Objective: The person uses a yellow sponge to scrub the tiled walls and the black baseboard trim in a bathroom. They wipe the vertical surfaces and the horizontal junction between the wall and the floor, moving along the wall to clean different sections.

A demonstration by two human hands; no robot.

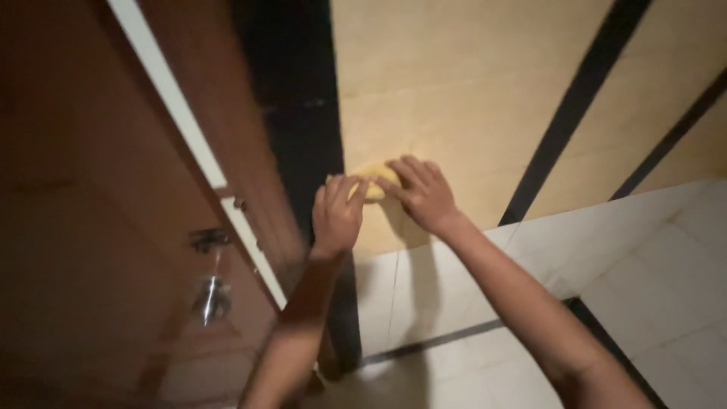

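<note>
Both your hands press a yellow cloth (376,184) flat against the tan wall (454,83), beside the black door frame (299,113). Your left hand (337,216) curls its fingers over the cloth's edge; your right hand (424,195) lies on it, fingers spread.

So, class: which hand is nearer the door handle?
Left. The left hand is right of the door handle, pressing the yellow cloth; the right hand is farther right, also on it.

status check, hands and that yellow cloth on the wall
Left hand and right hand both pressing small yellow cloth flat on beige wall panel. Open brown wooden door at left, not blocking.
</note>
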